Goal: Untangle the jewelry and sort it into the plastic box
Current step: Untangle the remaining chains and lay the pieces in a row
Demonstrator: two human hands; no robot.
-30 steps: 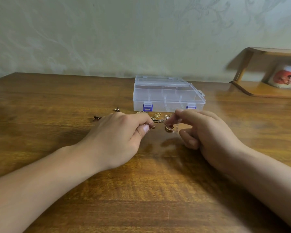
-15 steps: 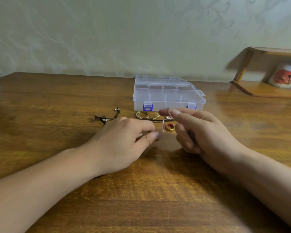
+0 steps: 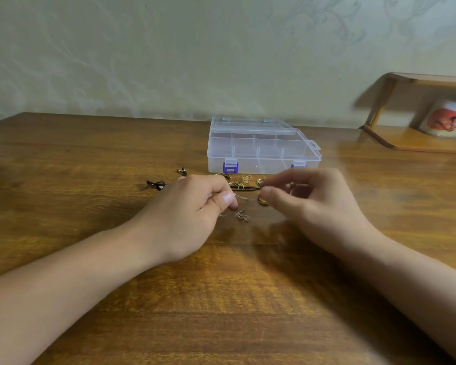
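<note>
Since the earlier frame the left hand [image 3: 195, 212] and right hand [image 3: 308, 204] have drawn apart at frame centre, a thin chain [image 3: 241, 197] now stretched between their pinching fingertips, its loose end [image 3: 242, 216] on the table [image 3: 221, 299]. The closed box [image 3: 261, 150] sits just above, jewelry [image 3: 244, 181] before it.

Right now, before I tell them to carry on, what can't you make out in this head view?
- Thin chain: too fine to tell where the left hand and right hand grip it.
- Ring: partly behind the right thumb.
- Jewelry pile: too small to separate pieces.
- Plastic box: right latch hidden by the right hand; lid looks shut.
</note>
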